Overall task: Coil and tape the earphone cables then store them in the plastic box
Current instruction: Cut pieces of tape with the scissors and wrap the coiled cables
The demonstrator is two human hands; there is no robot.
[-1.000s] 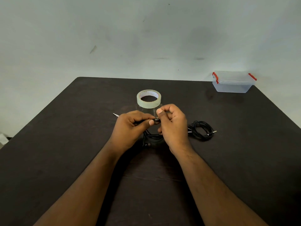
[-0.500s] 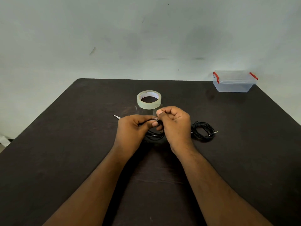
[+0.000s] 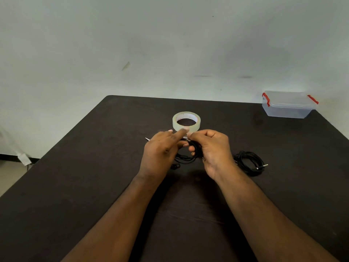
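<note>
So the right hand (image 3: 213, 148) has its fingers curled round a bundle of black earphone cable (image 3: 186, 157), holding it just above the tabletop (image 3: 75, 186) in the middle of the scene. The coil's loops hang out below and to the left of that hand, and a small dark bit of it, maybe an earbud, lies on the tabletop near the left wrist. The left hand (image 3: 160, 152) is right next to it with its fingers mostly straight, the index finger reaching right to touch the top of the bundle where a small shiny piece of tape seems to sit. Can't really tell how far that tape is wrapped, it's too small and half hidden by fingers.

Just beyond the 2 hands is the roll of clear tape (image 3: 186, 121), lying flat, almost touching the fingertips in this view. A thin pale pointed thing (image 3: 147, 138) pokes out to the left from behind the left hand, no idea what it is.

To the right of the right wrist there's a second coiled cable (image 3: 249, 162), black, lying on the tabletop with its jack plug pointing right. Way off at the far right corner sits the plastic box (image 3: 289, 106), clear with red latches and its lid on, well apart from everything else.
</note>
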